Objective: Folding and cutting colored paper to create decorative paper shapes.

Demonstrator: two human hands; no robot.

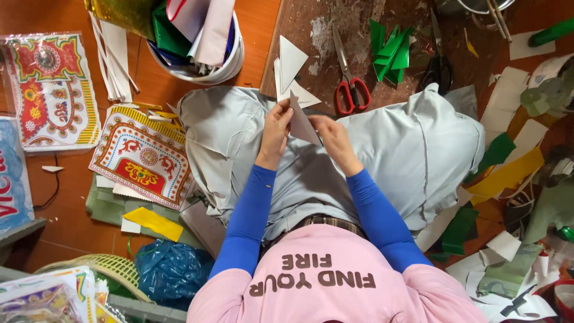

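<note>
Both my hands hold one white, pointed piece of folded paper (302,122) above my lap, which is covered in light grey cloth (412,149). My left hand (276,127) pinches its left edge near the tip. My right hand (333,136) grips its lower right side. Just beyond the hands, a small stack of similar white paper triangles (292,66) lies on a worn brown board (335,30). Red-handled scissors (350,78) rest on the board right of the stack.
A white bucket (230,63) of rolled papers stands at the top left. Green folded paper pieces (391,51) and black scissors (438,63) lie on the board. Decorated printed sheets (143,155) cover the orange floor at left. Paper scraps (508,173) are strewn at right. A blue plastic bag (170,269) sits lower left.
</note>
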